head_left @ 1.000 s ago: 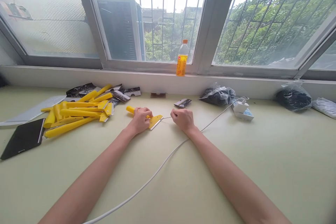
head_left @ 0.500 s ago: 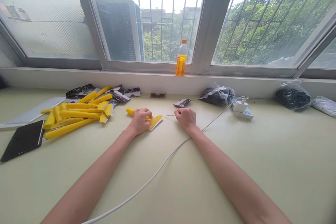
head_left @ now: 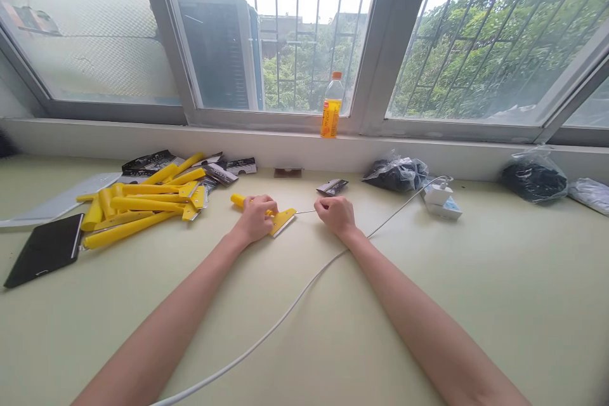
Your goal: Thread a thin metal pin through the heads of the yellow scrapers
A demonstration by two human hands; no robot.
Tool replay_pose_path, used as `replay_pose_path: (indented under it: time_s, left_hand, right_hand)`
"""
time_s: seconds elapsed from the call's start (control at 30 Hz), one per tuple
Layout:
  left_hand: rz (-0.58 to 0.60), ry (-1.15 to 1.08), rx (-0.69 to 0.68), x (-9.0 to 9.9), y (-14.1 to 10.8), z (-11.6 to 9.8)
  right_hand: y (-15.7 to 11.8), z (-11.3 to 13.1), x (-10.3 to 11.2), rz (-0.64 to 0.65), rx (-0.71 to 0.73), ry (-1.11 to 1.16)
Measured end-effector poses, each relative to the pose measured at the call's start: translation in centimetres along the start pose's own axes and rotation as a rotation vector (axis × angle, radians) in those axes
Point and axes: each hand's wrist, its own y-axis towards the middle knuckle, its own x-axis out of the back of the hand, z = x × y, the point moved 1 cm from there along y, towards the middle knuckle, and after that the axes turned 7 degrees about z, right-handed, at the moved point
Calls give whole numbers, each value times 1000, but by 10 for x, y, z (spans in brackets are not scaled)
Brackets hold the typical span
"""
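My left hand (head_left: 257,218) is closed around a yellow scraper (head_left: 284,221), holding it against the table. The scraper's handle end points to the back left, and its wide head with a pale blade edge faces right. In my right hand (head_left: 335,213), the curled fingers grip a thin metal rod (head_left: 305,212). The rod extends left, and its tip meets the far corner of the scraper's head or lies just beside it. My fingers hide the rod's other end, so its exact kind is not visible.
Several yellow scrapers (head_left: 143,203) lie piled at the left, beside a black tablet (head_left: 45,248). A white cable (head_left: 285,316) runs under my right forearm to a charger (head_left: 438,193). Bagged black items (head_left: 396,174) sit by the sill, where a drink bottle (head_left: 332,108) stands.
The whole view has shifted slightly. Both hands keep their grips, and the scraper and rod stay in nearly the same position.
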Motion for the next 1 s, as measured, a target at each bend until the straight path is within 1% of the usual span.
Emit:
replay_pose_path:
  time_s: [0.2, 0.37, 0.67, 0.87, 1.0]
  left_hand:
    - [-1, 21, 11, 0, -1, -1]
    - [1, 31, 11, 0, -1, -2]
    - [2, 48, 19, 1, -1, -4]
    - [0, 45, 26, 1, -1, -3]
    - [-3, 46, 24, 2, -1, -3]
  right_hand:
    - [0, -2, 1, 25, -19, 7]
    - [0, -4, 0, 38, -64, -45]
    - [0, 0, 1, 79, 0, -71]
    - [0, -1, 2, 67, -58, -128]
    - [0, -1, 1, 87, -29, -147]
